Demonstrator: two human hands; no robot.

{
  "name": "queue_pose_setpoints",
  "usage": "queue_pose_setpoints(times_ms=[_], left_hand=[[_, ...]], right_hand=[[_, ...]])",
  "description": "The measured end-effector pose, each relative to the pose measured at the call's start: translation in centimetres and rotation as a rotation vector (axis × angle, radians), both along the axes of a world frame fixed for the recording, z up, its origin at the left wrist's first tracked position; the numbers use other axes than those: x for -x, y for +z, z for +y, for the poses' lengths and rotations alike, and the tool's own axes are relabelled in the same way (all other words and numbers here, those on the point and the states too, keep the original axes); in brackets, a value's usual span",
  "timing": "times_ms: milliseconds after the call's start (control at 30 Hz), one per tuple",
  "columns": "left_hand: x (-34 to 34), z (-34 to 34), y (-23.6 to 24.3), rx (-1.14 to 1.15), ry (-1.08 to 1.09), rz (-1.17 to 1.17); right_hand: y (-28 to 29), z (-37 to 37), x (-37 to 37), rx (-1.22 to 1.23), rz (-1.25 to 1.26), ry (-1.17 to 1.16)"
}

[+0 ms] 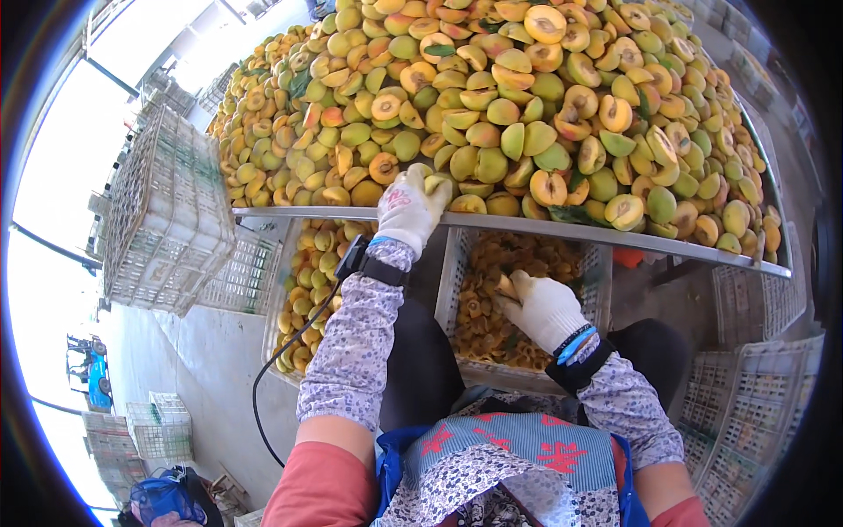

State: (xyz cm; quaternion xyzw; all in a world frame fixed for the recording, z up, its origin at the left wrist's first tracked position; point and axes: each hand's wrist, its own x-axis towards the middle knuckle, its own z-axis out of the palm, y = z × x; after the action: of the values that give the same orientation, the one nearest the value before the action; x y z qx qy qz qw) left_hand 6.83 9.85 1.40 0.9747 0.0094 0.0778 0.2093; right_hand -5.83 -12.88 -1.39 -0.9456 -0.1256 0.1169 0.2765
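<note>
A big heap of yellow-green peaches point(492, 114), many cut in half with pits showing, lies on a metal-edged table. My left hand point(413, 209), in a white glove with yellow-stained fingers, is at the table's near edge. Its fingers curl round what looks like a peach, mostly hidden by the glove. My right hand point(546, 312), also gloved, is above a crate point(450, 279) of brown pits and scraps point(492, 325). Its fingers are bent together round a small tan piece, which I cannot make out.
The table's metal rim point(544, 230) runs across in front of me. A crate of peaches point(307, 281) stands below it at left. Stacked white crates point(167, 211) rise at far left, and more crates point(746, 422) stand at right. A black cable point(263, 378) hangs from my left wrist.
</note>
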Motion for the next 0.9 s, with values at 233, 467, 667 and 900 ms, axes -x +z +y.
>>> queue_pose_setpoints(times_ms=[233, 467, 667, 900], left_hand=[[4.4, -4.6, 3.4, 0.956, -0.092, 0.02], [7.8, -9.7, 1.8, 1.699, -0.086, 0.056], [7.4, -9.4, 0.3, 1.763, -0.095, 0.092], [8.3, -9.9, 1.1, 1.692, -0.034, 0.017]], right_hand=[[2.1, 1.0, -0.7, -0.616, -0.256, -0.188], [0.9, 1.3, -0.8, -0.548, -0.146, -0.223], [2.0, 1.4, -0.4, -0.606, -0.136, -0.228], [0.8, 1.7, -0.4, -0.609, -0.101, -0.177]])
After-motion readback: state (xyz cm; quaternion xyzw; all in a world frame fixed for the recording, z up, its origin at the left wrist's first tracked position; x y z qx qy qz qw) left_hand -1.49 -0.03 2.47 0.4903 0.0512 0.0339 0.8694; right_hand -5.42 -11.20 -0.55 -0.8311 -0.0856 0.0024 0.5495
